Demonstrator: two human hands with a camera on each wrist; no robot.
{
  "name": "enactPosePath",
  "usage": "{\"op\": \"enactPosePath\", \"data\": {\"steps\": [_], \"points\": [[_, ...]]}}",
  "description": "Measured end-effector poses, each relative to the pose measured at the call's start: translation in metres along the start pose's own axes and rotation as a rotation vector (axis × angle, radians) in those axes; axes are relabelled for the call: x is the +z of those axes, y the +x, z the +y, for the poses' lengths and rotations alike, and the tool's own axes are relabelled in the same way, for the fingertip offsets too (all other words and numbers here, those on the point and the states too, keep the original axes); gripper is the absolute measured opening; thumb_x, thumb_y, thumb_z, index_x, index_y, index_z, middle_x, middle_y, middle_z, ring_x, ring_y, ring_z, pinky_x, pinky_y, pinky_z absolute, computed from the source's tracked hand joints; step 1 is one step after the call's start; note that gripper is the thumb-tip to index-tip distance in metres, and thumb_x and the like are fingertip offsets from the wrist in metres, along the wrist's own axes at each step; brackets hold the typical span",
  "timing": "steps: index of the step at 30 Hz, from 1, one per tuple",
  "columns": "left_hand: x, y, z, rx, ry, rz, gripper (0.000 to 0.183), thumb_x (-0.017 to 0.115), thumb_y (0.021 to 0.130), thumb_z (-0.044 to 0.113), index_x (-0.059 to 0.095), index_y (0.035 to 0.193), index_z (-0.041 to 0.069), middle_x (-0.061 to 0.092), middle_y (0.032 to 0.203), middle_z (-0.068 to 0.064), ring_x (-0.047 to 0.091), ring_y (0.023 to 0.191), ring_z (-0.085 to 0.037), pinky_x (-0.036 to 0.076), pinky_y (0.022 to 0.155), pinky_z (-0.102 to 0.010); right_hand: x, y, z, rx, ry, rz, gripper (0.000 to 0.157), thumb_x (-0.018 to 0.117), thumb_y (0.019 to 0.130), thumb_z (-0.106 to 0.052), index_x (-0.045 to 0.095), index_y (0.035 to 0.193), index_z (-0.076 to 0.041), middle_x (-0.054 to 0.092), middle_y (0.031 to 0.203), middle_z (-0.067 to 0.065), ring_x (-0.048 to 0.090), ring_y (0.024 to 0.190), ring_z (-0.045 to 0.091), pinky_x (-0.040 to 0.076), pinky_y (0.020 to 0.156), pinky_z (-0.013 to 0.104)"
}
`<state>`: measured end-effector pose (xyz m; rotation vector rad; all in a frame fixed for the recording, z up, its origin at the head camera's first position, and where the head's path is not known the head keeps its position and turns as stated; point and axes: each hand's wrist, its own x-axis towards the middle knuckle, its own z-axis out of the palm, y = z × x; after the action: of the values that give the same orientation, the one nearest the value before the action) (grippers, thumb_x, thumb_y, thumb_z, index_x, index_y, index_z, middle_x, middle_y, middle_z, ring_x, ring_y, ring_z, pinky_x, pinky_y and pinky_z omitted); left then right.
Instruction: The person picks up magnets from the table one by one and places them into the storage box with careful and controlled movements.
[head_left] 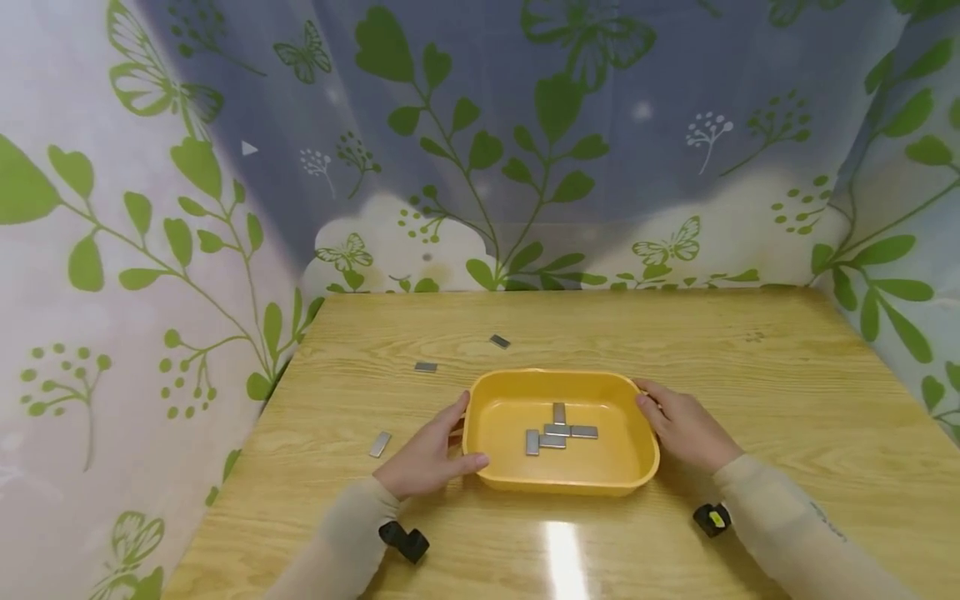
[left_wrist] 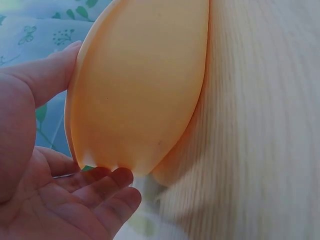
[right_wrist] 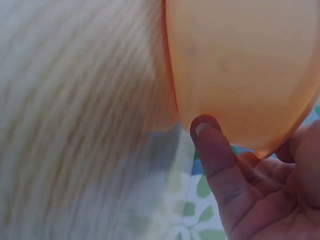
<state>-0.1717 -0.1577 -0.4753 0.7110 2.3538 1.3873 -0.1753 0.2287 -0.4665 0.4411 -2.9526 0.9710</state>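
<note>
Sleeves (head_left: 330, 533): nearest the camera, beige, coming in from the near side of the yellow tray (head_left: 555, 486); black wrist units (head_left: 403, 543) by the cuffs.
Yellow tray: opening up, long side running left-right. Can't tell whether its base touches the tabletop (head_left: 750, 375).
Metal pieces (head_left: 584, 432): five small grey slabs, flat on the tray floor, bunched around its middle, some crosswise to others.
Hold: my read, one hand per short end shares the weight and keeps the tray level so the slabs don't slide.
Left grip (head_left: 427, 450): pinching the tray's left end, thumb over the rim, fingers on the outer side.
Right grip (head_left: 693, 429): pinching the tray's right end, thumb at the rim, a fingertip (right_wrist: 206, 125) pressed on the outer wall.
Tray vs grips: between the two; each end sits between thumb and fingers. Slabs inside touched by neither.
Stray slabs: one beyond the tray's far rim (head_left: 500, 341), one off its far-left corner (head_left: 425, 367), one left of it (head_left: 380, 444), near the left grip.
Backdrop (head_left: 487, 150): leaf-and-butterfly print, well beyond the tray's far side.
</note>
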Motion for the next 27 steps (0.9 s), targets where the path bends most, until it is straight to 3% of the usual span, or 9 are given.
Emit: {"op": "enactPosePath", "data": {"steps": [4,10,14,18,27], "points": [[0.004,0.012,0.0,0.041,0.007,-0.008,0.095,0.069,0.089,0.034,0.004,0.155,0.013,0.011,0.159,-0.007,0.031,0.139,-0.024,0.034,0.108,-0.04,-0.002,0.001,0.009,0.03,0.054,0.022,0.05,0.035,0.106,-0.031,0.039,0.143,0.003,0.058,0.126,0.024,0.059,0.109,0.035,0.048,0.09,0.052],[0.007,0.023,0.015,0.056,-0.007,-0.037,0.093,0.068,0.091,0.024,0.002,0.155,0.011,0.012,0.159,-0.011,0.032,0.139,-0.029,0.033,0.108,-0.042,-0.007,0.002,0.018,0.083,0.117,0.049,0.054,0.033,0.106,-0.035,0.039,0.144,0.003,0.057,0.124,0.026,0.058,0.109,0.038,0.047,0.09,0.052],[0.013,0.034,0.011,0.042,0.036,-0.027,0.095,0.068,0.089,0.036,0.002,0.155,0.016,0.013,0.159,-0.006,0.033,0.138,-0.022,0.034,0.108,-0.038,-0.012,0.004,0.026,0.14,0.127,0.036,0.061,0.029,0.105,-0.042,0.036,0.144,0.005,0.046,0.137,0.03,0.046,0.122,0.046,0.039,0.098,0.058],[0.019,0.044,0.015,0.048,0.072,-0.018,0.097,0.066,0.088,0.044,0.003,0.155,0.014,0.014,0.159,-0.009,0.032,0.139,-0.023,0.032,0.11,-0.039,-0.017,0.004,0.036,0.168,0.144,0.042,0.066,0.027,0.105,-0.045,0.035,0.143,0.008,0.042,0.139,0.032,0.042,0.125,0.048,0.035,0.1,0.06],[0.025,0.051,0.01,0.016,0.06,0.005,0.1,0.066,0.087,0.049,0.002,0.155,0.014,0.013,0.159,-0.009,0.035,0.137,-0.021,0.031,0.11,-0.039,-0.019,0.005,0.044,0.189,0.219,0.071,0.067,0.028,0.104,-0.047,0.037,0.143,0.006,0.047,0.136,0.03,0.05,0.12,0.044,0.04,0.098,0.057]]}}
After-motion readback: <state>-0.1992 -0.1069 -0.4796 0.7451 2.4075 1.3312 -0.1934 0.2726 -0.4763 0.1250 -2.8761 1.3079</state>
